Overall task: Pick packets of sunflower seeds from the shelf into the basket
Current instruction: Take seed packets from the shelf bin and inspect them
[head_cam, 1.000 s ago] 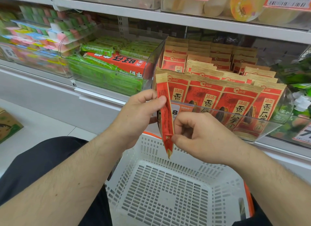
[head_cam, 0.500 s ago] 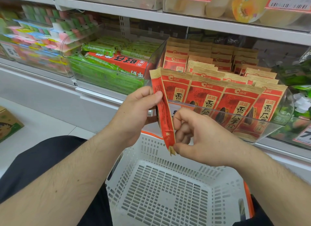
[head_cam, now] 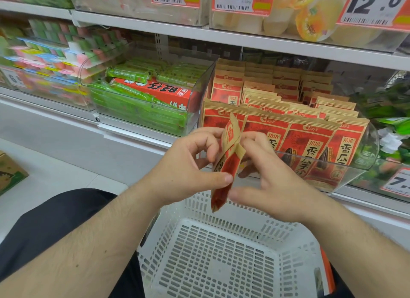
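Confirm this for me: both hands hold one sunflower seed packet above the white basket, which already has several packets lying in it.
Not quite. The head view shows the left hand and right hand holding one sunflower seed packet above the white basket, but no packets show in it.

Head view, angled down, near shelf (head_cam: 244,40)

The sunflower seed packet (head_cam: 226,164) I hold is red with kraft-brown ends, edge-on and tilted, at the centre of the frame above the basket. The other sunflower seed packets (head_cam: 310,142) stand upright in rows inside a clear bin (head_cam: 346,175) at right of centre. The white slotted basket (head_cam: 221,253) sits at bottom centre, nothing inside it.
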Available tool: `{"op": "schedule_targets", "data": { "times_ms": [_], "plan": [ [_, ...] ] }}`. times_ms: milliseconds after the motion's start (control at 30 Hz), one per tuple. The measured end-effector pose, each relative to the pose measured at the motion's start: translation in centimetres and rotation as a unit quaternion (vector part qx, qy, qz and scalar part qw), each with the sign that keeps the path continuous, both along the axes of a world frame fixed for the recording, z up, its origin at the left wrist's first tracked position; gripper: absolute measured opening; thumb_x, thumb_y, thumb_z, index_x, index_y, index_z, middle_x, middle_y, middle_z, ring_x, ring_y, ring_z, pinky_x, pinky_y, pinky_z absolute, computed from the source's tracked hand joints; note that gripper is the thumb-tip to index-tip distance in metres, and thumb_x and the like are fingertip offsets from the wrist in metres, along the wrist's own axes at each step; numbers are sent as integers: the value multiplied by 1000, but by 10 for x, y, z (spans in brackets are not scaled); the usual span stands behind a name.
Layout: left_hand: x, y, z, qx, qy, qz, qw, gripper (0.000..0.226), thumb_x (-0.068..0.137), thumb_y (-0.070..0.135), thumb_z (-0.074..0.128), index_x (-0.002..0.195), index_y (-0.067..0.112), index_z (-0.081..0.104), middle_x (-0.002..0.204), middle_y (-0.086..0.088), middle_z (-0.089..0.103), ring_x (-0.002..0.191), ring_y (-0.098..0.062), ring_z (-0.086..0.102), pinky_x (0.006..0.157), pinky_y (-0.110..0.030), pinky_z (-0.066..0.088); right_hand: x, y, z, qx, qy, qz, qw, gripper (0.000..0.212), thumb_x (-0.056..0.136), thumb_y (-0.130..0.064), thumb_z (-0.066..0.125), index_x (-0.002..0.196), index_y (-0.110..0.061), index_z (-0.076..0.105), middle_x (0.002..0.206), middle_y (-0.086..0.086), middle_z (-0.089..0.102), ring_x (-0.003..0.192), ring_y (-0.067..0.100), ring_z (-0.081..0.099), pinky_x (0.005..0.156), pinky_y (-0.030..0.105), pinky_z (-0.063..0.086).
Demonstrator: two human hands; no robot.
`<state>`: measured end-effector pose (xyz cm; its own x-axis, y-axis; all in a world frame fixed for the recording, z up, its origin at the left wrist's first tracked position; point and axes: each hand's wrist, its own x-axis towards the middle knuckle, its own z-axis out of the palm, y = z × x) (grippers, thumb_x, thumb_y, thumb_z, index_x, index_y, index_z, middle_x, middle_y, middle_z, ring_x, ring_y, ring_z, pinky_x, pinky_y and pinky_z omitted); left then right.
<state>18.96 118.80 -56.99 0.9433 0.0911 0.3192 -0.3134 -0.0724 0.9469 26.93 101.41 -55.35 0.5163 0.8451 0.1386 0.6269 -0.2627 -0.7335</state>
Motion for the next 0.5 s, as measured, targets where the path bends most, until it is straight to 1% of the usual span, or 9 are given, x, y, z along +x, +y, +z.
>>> {"op": "schedule_targets", "data": {
  "times_ms": [33,67,133,200,233,300,367,433,500],
  "plan": [
    [-1,-1,1,16,-1,8,1000,33,60,16,82,66,33,55,132,-8,55,123,-25,58,100,-45,50,0,-1,2,29,30,10,999,64,66,-52,61,111,-7,57,123,1,39,113,16,46,92,37,47],
    [-1,-1,2,32,-2,14,999,33,60,16,81,66,33,54,133,-9,53,124,-25,57,102,-44,49,0,-2,4,56,64,14,996,64,67,-52,58,109,-4,58,124,4,41,112,18,47,93,38,47],
    [-1,-1,1,66,0,16,998,35,59,14,82,68,27,52,133,-8,49,124,-20,57,100,-34,49,0,-1,5,94,120,2,988,65,69,-55,54,104,0,61,122,3,44,107,19,51,94,41,49],
    [-1,-2,-1,101,6,14,995,38,60,5,83,70,19,49,134,-8,46,120,-13,60,98,-26,47,2,0,3,97,147,-17,984,69,69,-56,53,101,4,61,120,4,46,105,25,52,93,47,49],
    [-1,-3,-1,114,7,12,993,37,61,1,81,70,17,49,133,-6,45,117,-12,61,99,-24,46,3,0,2,95,153,-24,983,70,68,-57,54,101,5,61,119,5,46,107,26,51,94,48,49],
    [0,-4,-2,132,1,11,991,37,61,-1,79,69,18,49,131,1,45,115,-11,62,98,-22,45,4,0,2,98,162,-33,981,72,66,-55,55,100,8,59,117,8,46,110,25,49,92,40,48],
    [0,-5,-3,141,-6,4,990,37,61,3,81,69,21,50,128,9,46,112,-11,62,97,-22,45,6,0,2,104,173,-43,978,72,64,-54,55,98,10,58,117,10,46,109,26,50,86,34,49],
    [0,-5,-4,145,-16,-5,989,33,62,12,81,69,23,51,126,15,46,114,-11,61,97,-22,45,7,0,2,109,174,-56,977,70,63,-54,55,96,9,58,118,14,46,106,30,52,82,36,49],
    [-1,-6,-5,143,-24,-10,989,28,62,20,79,69,25,52,126,19,46,117,-14,59,97,-22,45,7,1,1,114,175,-69,976,66,64,-54,55,92,5,60,117,16,47,103,32,54,82,39,49]
  ]
}}
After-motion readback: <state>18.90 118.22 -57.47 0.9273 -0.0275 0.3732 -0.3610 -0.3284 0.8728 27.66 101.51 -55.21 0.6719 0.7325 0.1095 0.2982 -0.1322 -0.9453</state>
